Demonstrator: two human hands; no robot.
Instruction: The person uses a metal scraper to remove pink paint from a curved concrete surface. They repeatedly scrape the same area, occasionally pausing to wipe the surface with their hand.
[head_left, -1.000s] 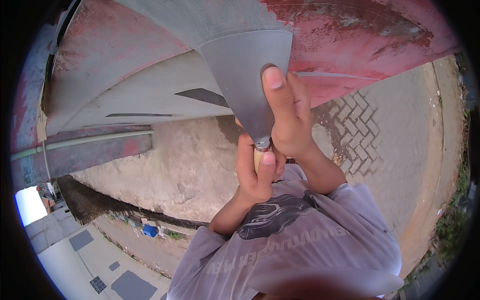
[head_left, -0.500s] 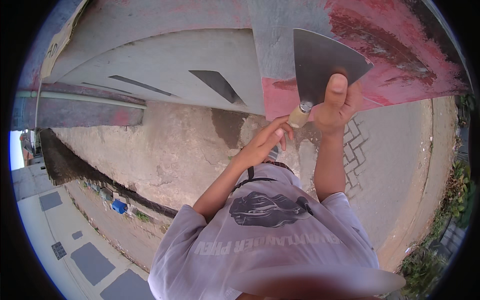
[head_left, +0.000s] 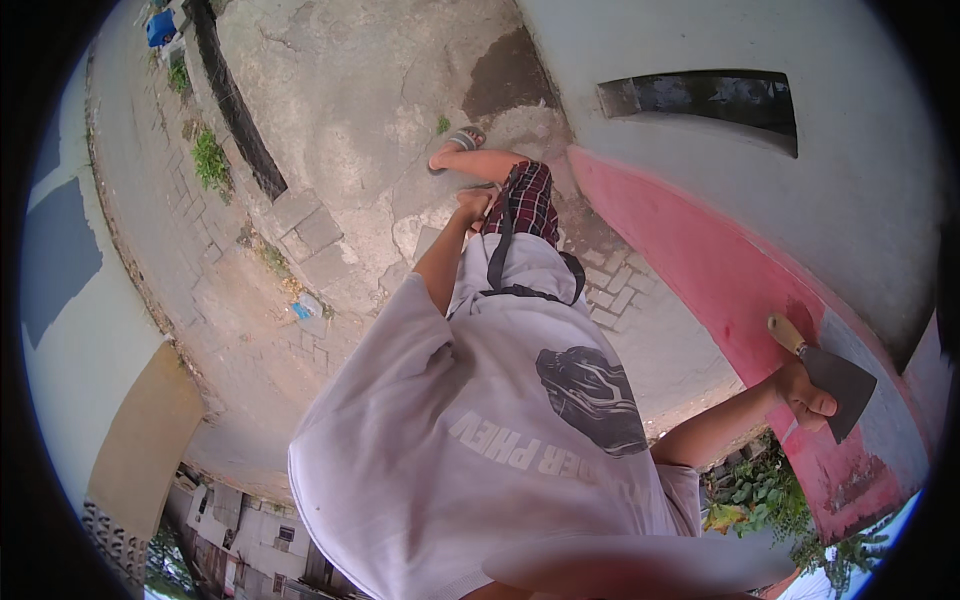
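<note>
The scraper (head_left: 838, 385) was at the right of the frame, below mid-height, in front of a wall painted in red and grey. Its blade was a flat, dark grey plate, narrow at the neck and flaring toward the lower right into a broad, straight edge. Its wooden handle (head_left: 786, 332) was short, rounded and pale yellow-brown, and it pointed to the upper left, free of any grip. The right hand (head_left: 803, 397) pinched the blade near its side edge, the thumb laid across the face and the other fingers partly hidden. Whether the blade touched the wall could not be told. The left hand (head_left: 474, 204) hung near the upper middle of the frame, beside the plaid shorts (head_left: 532, 200); it was small and partly hidden, so its finger state could not be told. Behind the scraper, the red band (head_left: 700, 270) slanted from the upper middle to the lower right, with a grey patch (head_left: 868, 345) next to it. Above the band, at the upper right, a dark rectangular opening (head_left: 715, 98) broke the pale wall, and green plants (head_left: 755, 488) showed below the right forearm.
</note>
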